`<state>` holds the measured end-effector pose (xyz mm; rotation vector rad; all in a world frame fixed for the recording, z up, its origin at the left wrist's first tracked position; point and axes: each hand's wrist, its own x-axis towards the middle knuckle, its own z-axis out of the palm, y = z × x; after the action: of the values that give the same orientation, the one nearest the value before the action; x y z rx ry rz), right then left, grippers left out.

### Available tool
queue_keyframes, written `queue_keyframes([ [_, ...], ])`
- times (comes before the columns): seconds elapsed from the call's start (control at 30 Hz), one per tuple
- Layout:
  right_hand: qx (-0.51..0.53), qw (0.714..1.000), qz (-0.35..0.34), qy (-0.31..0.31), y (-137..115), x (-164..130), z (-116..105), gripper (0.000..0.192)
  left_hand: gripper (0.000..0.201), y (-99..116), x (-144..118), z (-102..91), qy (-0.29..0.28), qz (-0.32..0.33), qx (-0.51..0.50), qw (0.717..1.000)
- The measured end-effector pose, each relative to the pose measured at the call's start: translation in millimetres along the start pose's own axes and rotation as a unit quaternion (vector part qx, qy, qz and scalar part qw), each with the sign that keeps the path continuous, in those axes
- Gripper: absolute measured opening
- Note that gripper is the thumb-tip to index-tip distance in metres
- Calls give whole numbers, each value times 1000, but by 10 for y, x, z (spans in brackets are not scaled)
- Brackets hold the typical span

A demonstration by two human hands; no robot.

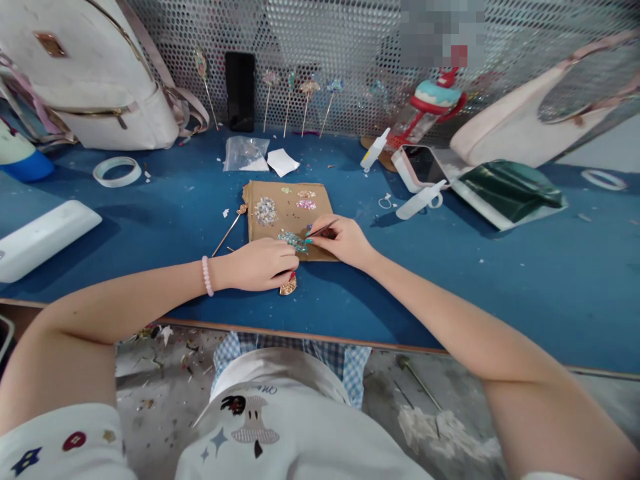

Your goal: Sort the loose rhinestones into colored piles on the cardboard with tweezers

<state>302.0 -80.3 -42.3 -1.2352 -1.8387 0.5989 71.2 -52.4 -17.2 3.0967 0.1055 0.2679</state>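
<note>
Gold fan piece (288, 287) is pinched in left hand (265, 263), just nearside of cardboard (283, 203); right hand (345, 241), angled inward, grips dark tweezers (323, 229) at teal sequins (290, 239). Clear bag (244, 153): contents indistinct.

Blue counter (500, 287) before a grey perforated metal panel (330, 40); below, grey floor (153, 430) with small scraps (167, 333).

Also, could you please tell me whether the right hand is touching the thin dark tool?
Touching. The head view shows the right hand gripping the thin dark tool between thumb and fingers, over the cardboard.
</note>
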Motion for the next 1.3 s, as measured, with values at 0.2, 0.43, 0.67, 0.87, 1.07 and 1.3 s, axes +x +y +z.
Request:
queue_keyframes([
  [0.2, -5, 1000, 2, -2, -15, -8, -6, 20, 19, -7, -3, 7, 1, 0, -10, 1000],
  [0.43, -5, 1000, -18, -1, -19, -12, -11, 14, 18, -3, -4, 0, 2, -4, -5, 1000],
  [0.67, -14, 1000, -16, -8, -17, -16, -12, 16, 19, -4, -7, -5, 8, 2, -1, 1000],
  [0.87, -14, 1000, -22, -3, -27, -7, -8, 16, 18, -2, -3, -7, 5, -1, -1, 1000],
  [1.07, -18, 1000, -10, -10, -28, -1, -3, 23, 20, -6, -2, -9, 4, -1, -3, 1000],
  [1.3, -15, 1000, -4, -7, -31, -5, -1, 21, 19, -6, -2, -6, 7, 1, -4, 1000],
])
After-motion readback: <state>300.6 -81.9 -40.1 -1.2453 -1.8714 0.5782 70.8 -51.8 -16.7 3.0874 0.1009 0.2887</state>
